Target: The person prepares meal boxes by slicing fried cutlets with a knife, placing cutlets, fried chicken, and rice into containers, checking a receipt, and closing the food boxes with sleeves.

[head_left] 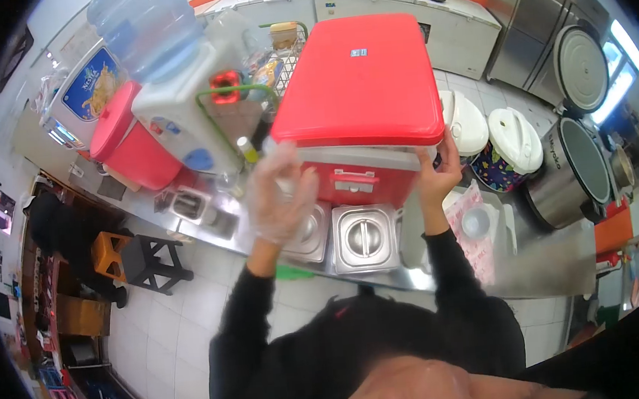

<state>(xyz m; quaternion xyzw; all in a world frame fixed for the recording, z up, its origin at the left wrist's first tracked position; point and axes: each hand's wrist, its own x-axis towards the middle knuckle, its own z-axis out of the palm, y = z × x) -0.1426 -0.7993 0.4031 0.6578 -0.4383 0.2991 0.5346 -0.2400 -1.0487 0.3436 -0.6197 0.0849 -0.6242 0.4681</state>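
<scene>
A red cooler box (367, 184) with a white rim stands on the steel counter before me. Its red lid (363, 83) lies over the top, with a strip of the white rim showing below its front edge. My right hand (441, 171), bare, holds the lid at the front right corner, fingers up against the edge. My left hand (282, 195) wears a clear plastic glove and is blurred by motion; its fingers are apart, near the cooler's front left corner. Below the cooler are two lidded steel food pans, one on the right (365, 238) and one on the left (309, 234).
Left stand a water dispenser (176, 98), a pink bucket (131, 139) and a small yellow-green bottle (247, 150). Rice cookers (514, 143) and a large open steel pot (569, 172) are on the right. A person in black (63, 234) is at far left beside stools (155, 261).
</scene>
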